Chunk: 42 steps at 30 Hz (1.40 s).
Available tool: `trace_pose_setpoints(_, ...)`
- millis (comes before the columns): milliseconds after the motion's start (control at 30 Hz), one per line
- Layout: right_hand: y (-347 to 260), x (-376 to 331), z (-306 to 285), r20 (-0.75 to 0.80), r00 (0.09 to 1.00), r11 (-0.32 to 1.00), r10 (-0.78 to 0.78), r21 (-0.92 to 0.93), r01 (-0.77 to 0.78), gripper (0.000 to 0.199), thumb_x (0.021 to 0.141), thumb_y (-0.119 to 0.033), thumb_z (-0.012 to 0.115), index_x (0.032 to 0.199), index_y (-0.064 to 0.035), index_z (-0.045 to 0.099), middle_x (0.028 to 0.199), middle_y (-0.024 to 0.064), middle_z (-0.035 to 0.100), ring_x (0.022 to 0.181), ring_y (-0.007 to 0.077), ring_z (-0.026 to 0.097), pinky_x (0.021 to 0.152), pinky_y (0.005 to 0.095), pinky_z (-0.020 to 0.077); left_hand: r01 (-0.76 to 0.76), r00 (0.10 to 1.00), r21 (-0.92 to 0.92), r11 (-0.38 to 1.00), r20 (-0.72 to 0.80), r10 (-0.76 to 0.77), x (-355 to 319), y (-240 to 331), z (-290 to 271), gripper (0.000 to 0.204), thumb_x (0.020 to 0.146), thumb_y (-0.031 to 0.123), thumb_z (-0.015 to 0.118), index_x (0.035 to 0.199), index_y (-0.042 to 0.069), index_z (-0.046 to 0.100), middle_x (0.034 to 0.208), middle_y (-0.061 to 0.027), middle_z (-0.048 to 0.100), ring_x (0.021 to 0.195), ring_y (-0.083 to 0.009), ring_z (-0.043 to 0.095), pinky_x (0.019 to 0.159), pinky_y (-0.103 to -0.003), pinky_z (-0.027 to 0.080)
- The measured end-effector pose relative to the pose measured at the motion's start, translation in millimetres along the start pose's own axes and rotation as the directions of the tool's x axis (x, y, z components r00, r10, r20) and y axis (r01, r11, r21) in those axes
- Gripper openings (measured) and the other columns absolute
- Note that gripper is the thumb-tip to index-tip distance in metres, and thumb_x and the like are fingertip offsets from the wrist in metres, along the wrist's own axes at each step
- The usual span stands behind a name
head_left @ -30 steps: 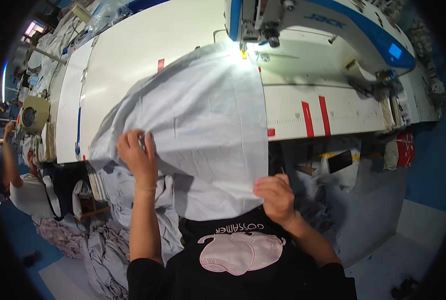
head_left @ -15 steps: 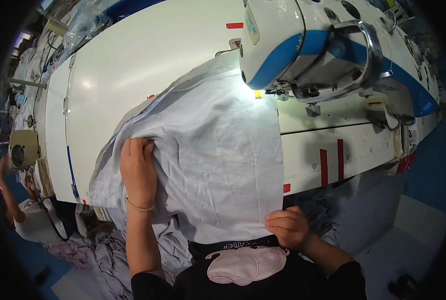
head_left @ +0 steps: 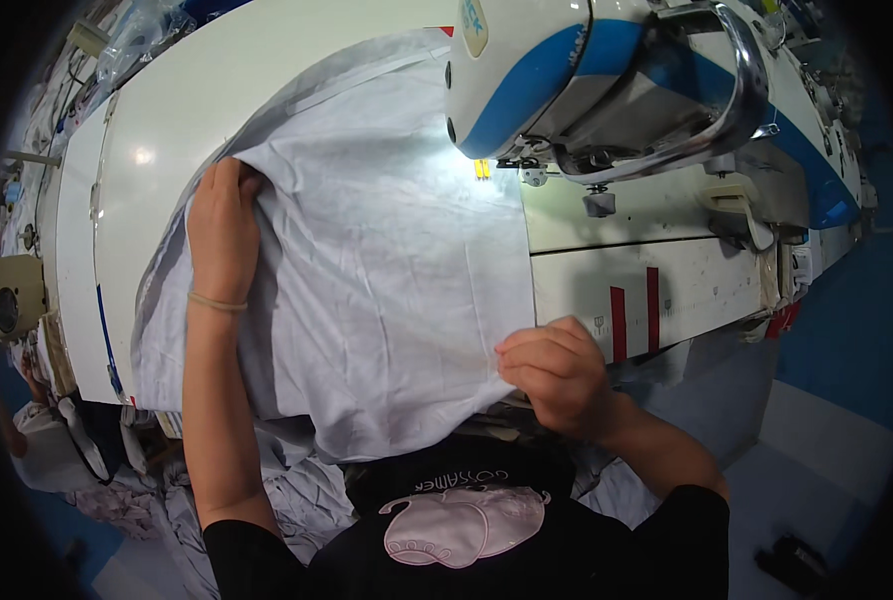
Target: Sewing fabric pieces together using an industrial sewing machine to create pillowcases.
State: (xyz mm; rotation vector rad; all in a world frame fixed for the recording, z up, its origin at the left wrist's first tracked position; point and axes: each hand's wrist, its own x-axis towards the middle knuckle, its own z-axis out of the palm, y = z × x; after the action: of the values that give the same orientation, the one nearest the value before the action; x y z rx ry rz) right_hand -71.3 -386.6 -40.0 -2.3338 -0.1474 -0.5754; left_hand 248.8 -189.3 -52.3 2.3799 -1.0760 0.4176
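A pale grey-blue piece of fabric lies over the white sewing table, its far part under the head of a white and blue sewing machine. My left hand pinches a fold at the fabric's left side, fingertips curled under and partly hidden. At the near right corner, my right hand grips the fabric's edge between thumb and fingers, lifting it slightly off the table edge. The lit needle area with a yellow part sits over the fabric's right edge.
Red tape strips mark the table on the right. More crumpled fabric hangs below the near edge. A beige device with a round dark opening stands at the left, near another person's arm.
Both hands have moved away from me, the left one farther, pushing the fabric up the table. The fabric's far edge now reaches beyond the needle. The whole view has shifted slightly.
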Motion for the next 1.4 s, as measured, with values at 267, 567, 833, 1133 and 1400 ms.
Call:
trace_pose_setpoints(267, 29.0, 32.1, 0.4, -0.027, 0.998, 0.995, -0.064, -0.085, 0.062, 0.021, 0.062, 0.009, 0.061, 0.077, -0.0036, 0.068, 0.09, 0.0046, 0.069, 0.086, 0.0186, 0.068, 0.072, 0.0315, 0.0444, -0.016, 0.999, 0.059, 0.998, -0.028, 0.017, 27.6, -25.3, 18.6, 0.01, 0.089, 0.002, 0.062, 0.093, 0.0, 0.053, 0.089, -0.0178, 0.061, 0.082, -0.0389, 0.06, 0.07, -0.045, 0.047)
trace_pose_setpoints(567, 51.1, 65.0, -5.5, 0.054, 0.998, 0.986, -0.022, -0.161, 0.03, 0.027, 0.062, 0.015, 0.054, 0.078, -0.0038, 0.066, 0.091, 0.0046, 0.069, 0.092, 0.0197, 0.067, 0.08, 0.0322, 0.0428, -0.052, 0.996, 0.048, 0.997, -0.074, 0.056, 62.5, -46.2, 35.0, 0.008, 0.09, 0.004, 0.061, 0.093, 0.001, 0.054, 0.093, -0.0172, 0.064, 0.087, -0.0372, 0.063, 0.073, -0.044, 0.049)
trace_pose_setpoints(833, 41.5, 61.9, -0.5, -0.098, 0.994, 0.949, 0.049, -0.306, -0.077, 0.031, 0.07, 0.012, 0.06, 0.096, -0.0009, 0.068, 0.105, 0.0133, 0.067, 0.095, 0.0295, 0.065, 0.084, 0.0346, 0.048, -0.04, 0.998, -0.049, 0.998, 0.045, 0.042, 59.4, -51.7, 13.7, 0.013, 0.091, 0.011, 0.063, 0.1, 0.002, 0.058, 0.097, -0.0165, 0.063, 0.092, -0.0362, 0.061, 0.078, -0.043, 0.049)
trace_pose_setpoints(1133, -52.2, -91.7, 116.8, 0.227, 0.671, 0.416, 0.706, 0.635, -0.652, 0.048, 0.083, -0.002, 0.072, 0.128, 0.0013, 0.056, 0.12, 0.0123, 0.061, 0.121, 0.0246, 0.055, 0.099, 0.0366, 0.0467, 0.172, 0.882, 0.124, 0.977, 0.423, -0.209, -129.1, -9.4, -152.0, 0.033, 0.074, 0.01, 0.075, 0.1, 0.002, 0.056, 0.1, -0.0182, 0.055, 0.093, -0.0409, 0.054, 0.081, -0.045, 0.043)
trace_pose_setpoints(1400, -116.9, -28.3, 39.3, 0.602, 0.749, 0.055, 0.277, 0.768, -0.638, 0.073, 0.074, -0.009, 0.085, 0.138, 0.0034, 0.051, 0.129, 0.0121, 0.062, 0.118, 0.0202, 0.058, 0.104, 0.033, 0.0431, -0.063, 0.996, 0.14, 0.988, 0.072, 0.053, -58.4, -64.1, -172.5, 0.008, 0.084, 0.001, 0.052, 0.089, -0.002, 0.056, 0.081, -0.0273, 0.063, 0.083, -0.0462, 0.064, 0.071, -0.047, 0.049)
